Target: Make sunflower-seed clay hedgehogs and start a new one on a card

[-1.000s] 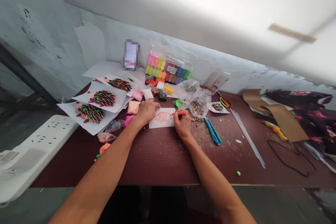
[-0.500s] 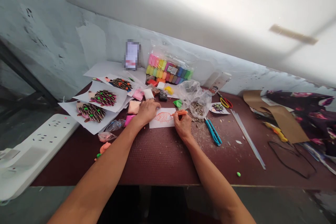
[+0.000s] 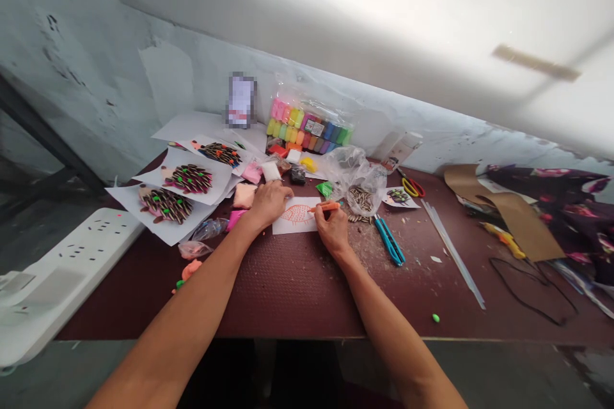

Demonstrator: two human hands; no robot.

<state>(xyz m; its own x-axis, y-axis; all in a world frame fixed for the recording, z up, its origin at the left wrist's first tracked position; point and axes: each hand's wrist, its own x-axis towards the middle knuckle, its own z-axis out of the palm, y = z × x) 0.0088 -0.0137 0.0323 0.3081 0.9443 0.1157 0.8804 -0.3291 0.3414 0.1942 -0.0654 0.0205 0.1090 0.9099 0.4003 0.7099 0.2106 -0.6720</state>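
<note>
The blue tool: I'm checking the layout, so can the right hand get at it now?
Probably yes: the blue tool lies uncovered near the right hand, though that hand holds an orange pen.

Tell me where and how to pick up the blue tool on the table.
Take the blue tool by its broad near half, pinching across its long sides, probably from above and the near side. It lies flat and slanted, wide end toward the near edge of the table, with seeds beside its narrow end. The right hand looks best placed, but it holds an orange marker.
</note>
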